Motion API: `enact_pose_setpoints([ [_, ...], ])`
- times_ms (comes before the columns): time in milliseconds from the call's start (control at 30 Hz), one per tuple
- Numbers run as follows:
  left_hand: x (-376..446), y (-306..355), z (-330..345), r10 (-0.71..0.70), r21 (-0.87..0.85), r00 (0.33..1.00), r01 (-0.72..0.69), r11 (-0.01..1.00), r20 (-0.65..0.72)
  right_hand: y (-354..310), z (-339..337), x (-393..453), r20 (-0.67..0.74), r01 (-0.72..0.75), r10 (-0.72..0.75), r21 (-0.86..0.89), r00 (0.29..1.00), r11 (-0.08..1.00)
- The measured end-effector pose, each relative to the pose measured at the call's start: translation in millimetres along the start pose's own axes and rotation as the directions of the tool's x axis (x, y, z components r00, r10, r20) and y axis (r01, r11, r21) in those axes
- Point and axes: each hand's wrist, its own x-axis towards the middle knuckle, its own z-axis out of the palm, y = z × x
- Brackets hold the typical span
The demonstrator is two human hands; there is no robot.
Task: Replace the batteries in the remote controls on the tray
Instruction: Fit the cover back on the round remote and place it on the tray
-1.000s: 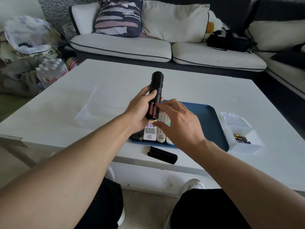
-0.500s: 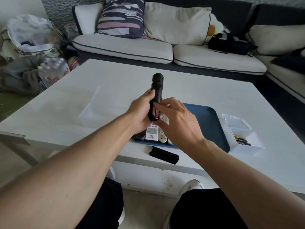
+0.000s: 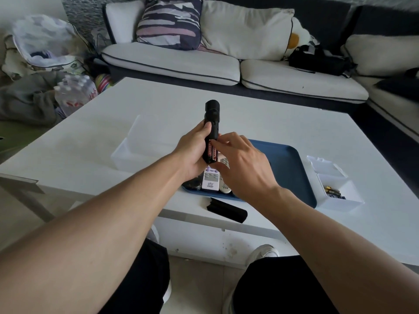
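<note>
1. Battery cover [image 3: 226, 210], black, lying loose at the near edge of the table [image 3: 260, 123], just in front of the tray. Risk: a forearm swinging back could sweep it off the edge onto the floor.

2. Tray [image 3: 292, 168], blue, near edge of the table, right of centre. White remotes [image 3: 211, 180] lie side by side at its near left corner, directly under the hands. Risk: a battery dropped from above would land among them or roll across the tray.

3. Small white box [image 3: 340, 196], lid open, just right of the tray; batteries [image 3: 333, 191] lie in it. Whether these are fresh or spent cannot be told, so mixing them is a risk.

4. Left hand [image 3: 192, 152], wrapped round the lower body of the black remote [image 3: 212, 130], held upright above the tray's near left corner, compartment facing the person.

5. Right hand [image 3: 240, 164], fingertips [image 3: 215, 143] pinching at the top end of the red-labelled batteries [image 3: 212, 152] seated in the open compartment. Risk: a cell prised at one end may spring out; a weak pinch may slip.

6. Clear empty container [image 3: 136, 143], left of the hands, mid-table.
</note>
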Motion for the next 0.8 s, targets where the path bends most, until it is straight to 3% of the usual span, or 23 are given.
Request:
enact_pose_setpoints([
  [267,-4.2,-4.9,0.5,-0.009,0.161,0.999,0.003,0.987,0.037,6.5,-3.4,8.7,0.205,-0.155,0.105,0.246,0.973,0.957],
  [367,-3.9,-6.1,2.2,0.009,0.229,0.999,-0.021,0.973,0.052,8.8,-7.0,14.4,0.371,-0.352,0.212,0.364,0.904,0.862],
  [467,-0.7,-9.0,2.8,0.027,0.254,0.997,-0.043,0.966,0.066,11.1,-6.0,19.1,0.376,-0.48,0.325,0.463,0.868,0.745],
  [533,0.8,-10.9,5.7,0.046,0.246,0.997,-0.061,0.967,0.068,11.5,-4.2,19.7,0.344,-0.556,0.437,0.557,0.831,0.617],
  [633,3.5,-12.7,9.8,0.124,0.242,0.991,-0.133,0.961,0.05,11.9,-1.4,18.0,0.441,-0.646,0.519,0.69,0.732,0.326],
  [800,5.2,-13.7,12.0,0.167,0.237,0.985,-0.17,0.956,0.032,14.7,-10.1,19.7,0.631,-0.693,0.43,0.721,0.645,-0.018],
])
